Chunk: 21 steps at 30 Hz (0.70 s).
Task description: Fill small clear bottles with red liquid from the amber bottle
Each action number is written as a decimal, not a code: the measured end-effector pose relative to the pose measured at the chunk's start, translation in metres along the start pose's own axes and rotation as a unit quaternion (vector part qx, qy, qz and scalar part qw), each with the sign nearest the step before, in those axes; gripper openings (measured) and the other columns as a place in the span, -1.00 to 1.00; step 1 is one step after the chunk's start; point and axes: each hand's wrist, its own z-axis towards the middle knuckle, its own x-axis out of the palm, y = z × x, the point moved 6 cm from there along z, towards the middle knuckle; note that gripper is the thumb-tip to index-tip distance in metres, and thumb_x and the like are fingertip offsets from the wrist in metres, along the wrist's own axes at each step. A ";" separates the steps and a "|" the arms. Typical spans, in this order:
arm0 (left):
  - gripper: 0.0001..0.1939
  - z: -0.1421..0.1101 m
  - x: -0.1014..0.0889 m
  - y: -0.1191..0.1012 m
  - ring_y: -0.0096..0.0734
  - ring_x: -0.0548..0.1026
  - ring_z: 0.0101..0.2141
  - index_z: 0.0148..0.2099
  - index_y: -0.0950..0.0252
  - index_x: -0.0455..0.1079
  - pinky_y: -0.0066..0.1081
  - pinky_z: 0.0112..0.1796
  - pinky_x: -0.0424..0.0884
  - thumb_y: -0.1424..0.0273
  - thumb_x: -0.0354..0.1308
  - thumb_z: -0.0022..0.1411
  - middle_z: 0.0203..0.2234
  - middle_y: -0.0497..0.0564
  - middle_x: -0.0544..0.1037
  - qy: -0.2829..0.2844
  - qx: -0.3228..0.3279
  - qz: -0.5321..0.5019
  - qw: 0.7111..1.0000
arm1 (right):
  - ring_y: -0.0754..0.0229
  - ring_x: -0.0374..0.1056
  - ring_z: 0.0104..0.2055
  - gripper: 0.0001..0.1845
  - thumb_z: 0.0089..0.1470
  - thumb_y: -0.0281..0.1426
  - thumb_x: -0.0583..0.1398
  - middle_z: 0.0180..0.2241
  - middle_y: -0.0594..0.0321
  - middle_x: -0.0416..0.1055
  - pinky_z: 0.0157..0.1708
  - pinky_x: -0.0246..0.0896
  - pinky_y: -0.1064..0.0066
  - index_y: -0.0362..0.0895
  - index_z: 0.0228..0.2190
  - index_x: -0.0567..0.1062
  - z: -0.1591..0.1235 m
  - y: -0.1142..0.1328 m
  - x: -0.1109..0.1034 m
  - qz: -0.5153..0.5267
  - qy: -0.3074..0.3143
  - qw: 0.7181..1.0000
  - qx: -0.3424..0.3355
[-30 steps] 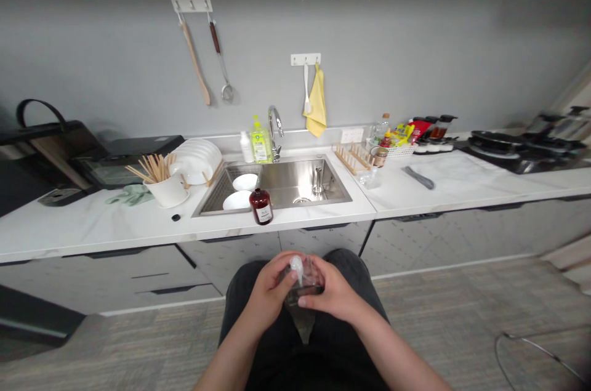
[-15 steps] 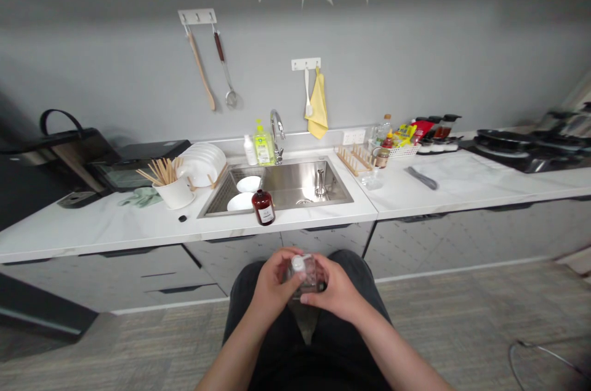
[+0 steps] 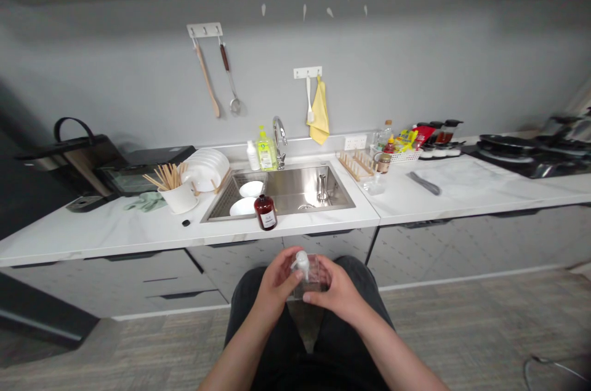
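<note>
Between my hands, above my lap, is a clear pump bottle (image 3: 312, 286) with a white pump head (image 3: 301, 260). My left hand (image 3: 279, 283) is closed round its left side, the thumb near the pump. My right hand (image 3: 336, 286) grips the right side, thumb across the front. The fingers behind the bottle are partly hidden. Beyond my hands, a dark red-brown bottle (image 3: 266, 213) with a white label stands upright at the sink's front edge. A small black cap (image 3: 186, 223) lies on the counter to its left.
The steel sink (image 3: 344, 178) holds two white bowls (image 3: 252, 189) at its left side. A white pot of chopsticks (image 3: 179, 197) and a rack of plates (image 3: 206, 168) stand left. A green soap bottle (image 3: 266, 153) is behind the sink; a wooden rack (image 3: 354, 164) is right.
My view has tilted up slightly, so the counter sits a little lower and more to the right. Both hands stay on the pump bottle, whose pump head has turned to point left.
</note>
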 end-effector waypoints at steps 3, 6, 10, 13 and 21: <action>-0.55 0.002 0.003 -0.005 0.11 0.62 0.24 0.07 0.17 0.70 0.02 0.29 0.52 0.07 0.59 0.24 0.26 0.24 0.61 0.022 0.018 0.015 0.999 | -0.24 0.67 0.21 -0.13 -0.10 -0.17 0.70 0.16 0.00 0.70 0.27 0.57 -0.11 0.01 0.19 0.56 0.003 0.000 -0.002 0.004 0.000 1.000 -0.006; -0.49 0.006 0.004 -0.006 0.06 0.66 0.17 0.02 0.18 0.64 -0.01 0.24 0.56 0.13 0.68 0.12 0.20 0.22 0.65 0.012 0.007 -0.003 1.000 | -0.23 0.68 0.19 -0.11 -0.10 -0.13 0.70 0.14 0.00 0.71 0.29 0.55 -0.11 0.00 0.20 0.56 0.005 -0.002 -0.005 0.015 -0.010 1.000 -0.008; -0.39 0.012 0.007 -0.004 0.10 0.63 0.23 0.18 0.20 0.65 0.01 0.30 0.51 0.11 0.65 0.16 0.21 0.25 0.65 0.022 0.004 0.007 1.000 | -0.22 0.69 0.16 -0.10 -0.13 -0.12 0.71 0.12 0.01 0.71 0.28 0.56 -0.12 0.00 0.18 0.56 0.007 -0.005 -0.008 0.017 -0.017 1.000 -0.003; -0.50 0.013 0.008 -0.003 0.08 0.63 0.21 0.00 0.25 0.67 -0.06 0.26 0.54 0.12 0.68 0.12 0.21 0.26 0.62 0.014 0.029 0.014 0.999 | -0.21 0.68 0.18 -0.10 -0.13 -0.15 0.71 0.14 -0.01 0.71 0.29 0.55 -0.10 -0.01 0.18 0.56 0.007 -0.004 -0.009 0.019 -0.012 1.000 -0.003; -0.50 0.010 0.011 -0.004 0.05 0.63 0.19 0.12 0.21 0.70 -0.06 0.27 0.53 0.11 0.62 0.21 0.18 0.23 0.65 0.010 0.002 0.005 1.000 | -0.24 0.67 0.22 -0.10 -0.10 -0.18 0.70 0.18 -0.02 0.70 0.30 0.54 -0.11 0.00 0.21 0.55 0.006 -0.005 -0.011 0.015 -0.005 1.000 -0.002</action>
